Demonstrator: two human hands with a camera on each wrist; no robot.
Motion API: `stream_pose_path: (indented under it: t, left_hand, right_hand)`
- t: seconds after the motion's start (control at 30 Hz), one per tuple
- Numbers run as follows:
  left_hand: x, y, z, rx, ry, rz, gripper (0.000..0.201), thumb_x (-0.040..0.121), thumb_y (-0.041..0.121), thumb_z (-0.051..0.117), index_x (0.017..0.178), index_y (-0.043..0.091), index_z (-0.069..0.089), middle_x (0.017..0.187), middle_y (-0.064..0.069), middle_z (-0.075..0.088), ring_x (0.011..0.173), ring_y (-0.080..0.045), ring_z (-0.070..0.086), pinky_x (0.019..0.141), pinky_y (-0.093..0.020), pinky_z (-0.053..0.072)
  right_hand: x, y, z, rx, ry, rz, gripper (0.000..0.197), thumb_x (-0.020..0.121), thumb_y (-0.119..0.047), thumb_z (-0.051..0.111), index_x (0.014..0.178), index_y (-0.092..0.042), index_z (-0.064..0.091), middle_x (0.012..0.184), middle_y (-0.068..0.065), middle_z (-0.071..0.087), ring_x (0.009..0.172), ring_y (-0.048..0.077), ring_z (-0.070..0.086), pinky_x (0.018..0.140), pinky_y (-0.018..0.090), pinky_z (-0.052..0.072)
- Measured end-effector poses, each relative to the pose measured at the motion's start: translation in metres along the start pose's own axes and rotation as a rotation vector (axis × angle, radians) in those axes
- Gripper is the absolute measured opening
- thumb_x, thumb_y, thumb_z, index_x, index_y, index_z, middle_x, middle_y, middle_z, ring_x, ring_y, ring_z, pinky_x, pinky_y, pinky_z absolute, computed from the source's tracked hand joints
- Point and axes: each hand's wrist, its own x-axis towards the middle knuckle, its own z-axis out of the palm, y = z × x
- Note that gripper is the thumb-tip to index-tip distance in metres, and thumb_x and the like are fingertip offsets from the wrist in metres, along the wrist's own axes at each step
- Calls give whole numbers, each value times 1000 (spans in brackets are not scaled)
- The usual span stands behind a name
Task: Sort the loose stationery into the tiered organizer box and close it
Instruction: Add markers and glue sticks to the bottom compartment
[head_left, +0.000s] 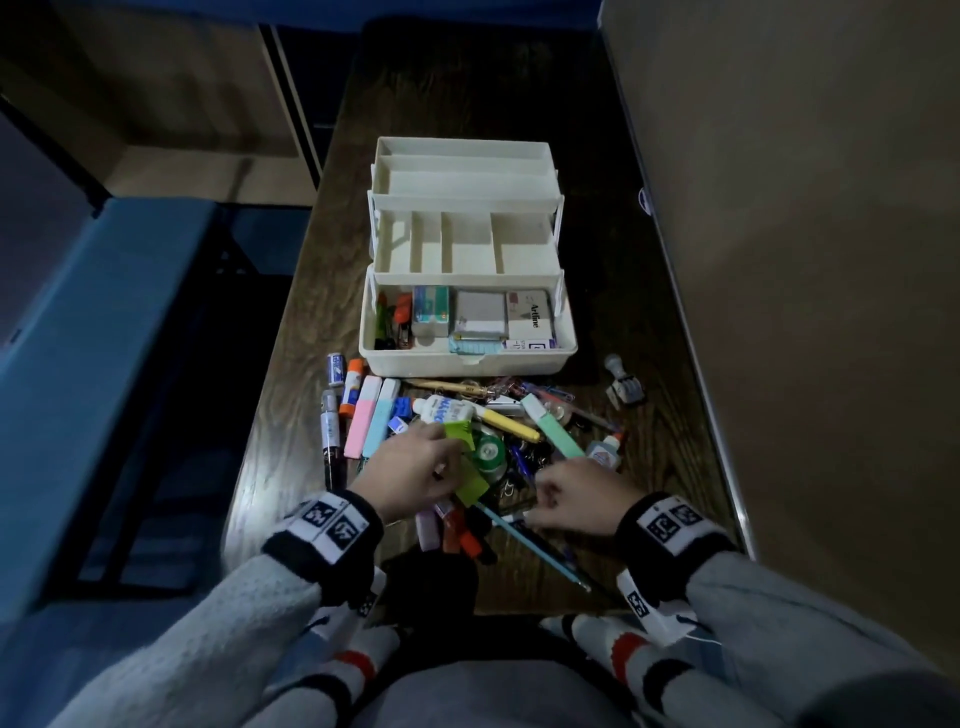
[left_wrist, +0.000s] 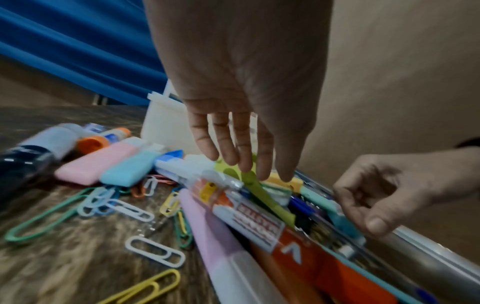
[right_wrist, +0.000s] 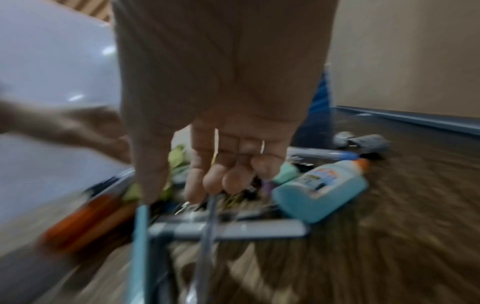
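The white tiered organizer box (head_left: 467, 364) stands open mid-table with its upper trays bare; small boxes and a stapler lie in the bottom tier. A pile of loose stationery lies in front of it. My left hand (head_left: 447, 457) reaches into the pile with straight fingers (left_wrist: 246, 162) that touch the handle of green scissors (left_wrist: 262, 195). My right hand (head_left: 540, 504) hovers low at the pile's near right, fingers curled, thumb and fingertips (right_wrist: 213, 183) pinching a light blue pen (head_left: 540, 551). The right wrist view is blurred.
Pink and blue highlighters (head_left: 369, 421), a glue stick (head_left: 349, 387), a white tube (head_left: 447, 408), a mint highlighter (head_left: 550, 426), a blue glue bottle (right_wrist: 319, 191) and a date stamp (head_left: 623, 384) lie loose. Paper clips (left_wrist: 145, 214) are scattered at the left. A wall runs along the table's right edge.
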Motion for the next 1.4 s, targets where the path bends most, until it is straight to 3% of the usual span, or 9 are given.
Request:
stream_pose_path:
  t: [0.13,0.4,0.67,0.77,0.87,1.0,1.1,1.3,1.4]
  left_hand:
    - [15,17,15,225,-26,35,47,83,53,56,118,22,51,112,0,55,102,-21,54,82,-29,40]
    - [27,25,25,278,-84,11,53,87,29,54,133,15,32,143,-19,32,116,-32,50,97,-42,41]
    - [18,13,5,-83,45,13,39,82,4,56,120,10,46,116,-8,41,84,-27,57,68,-38,48]
    - [6,-7,-10,-277,177,-142,35,83,2,56,114,15,48,113,-3,40,84,-24,57,75,-43,51]
    - [-13,-36,-18,-341,298,-297,29,85,4,59,111,15,52,112,0,45,92,-15,55,84,-34,51]
    - [-37,-62,-22,-364,387,-452,21,85,5,62,104,14,57,100,1,51,90,-14,51,79,-29,45]
    - [-43,-69,-19,-356,365,-479,20,86,2,60,103,13,59,96,-2,52,91,-16,50,78,-27,41]
    - [-46,-66,-12,-314,307,-449,16,89,7,57,104,15,58,98,3,46,90,-11,47,79,-23,39]
    - [-48,-64,-9,-174,284,-415,18,90,16,58,108,17,59,101,5,46,94,-12,44,82,-23,37]
  right_hand:
    - [1,-15,15,-264,-217,-103,42,78,-59,64,80,-19,52,79,1,57,75,22,54,62,35,42]
    - [8,-13,26,-382,-34,-109,26,83,-37,63,81,-23,42,95,5,62,89,27,60,67,36,41]
    - [14,0,16,-342,85,-14,26,85,-37,61,82,-25,39,96,-1,60,93,21,59,68,33,40]
    - [18,-2,12,-356,78,0,26,85,-38,63,83,-25,40,95,-2,58,94,20,58,66,31,33]
    - [23,-6,5,-383,24,-4,26,83,-39,63,81,-23,42,88,-3,51,94,21,58,66,31,34]
    - [31,-11,-10,-375,-68,4,31,80,-47,65,74,-24,46,80,-6,52,78,17,52,62,33,38]
    - [38,-18,-18,-333,-3,-12,34,81,-51,61,69,-25,43,72,-8,47,74,18,50,52,30,31]
    - [57,-42,-15,-239,266,-21,7,91,-26,49,91,-22,44,104,2,51,97,27,55,72,37,35]
    - [64,-45,-15,-247,306,63,17,92,-18,48,109,-18,44,115,7,46,104,32,53,77,41,40]
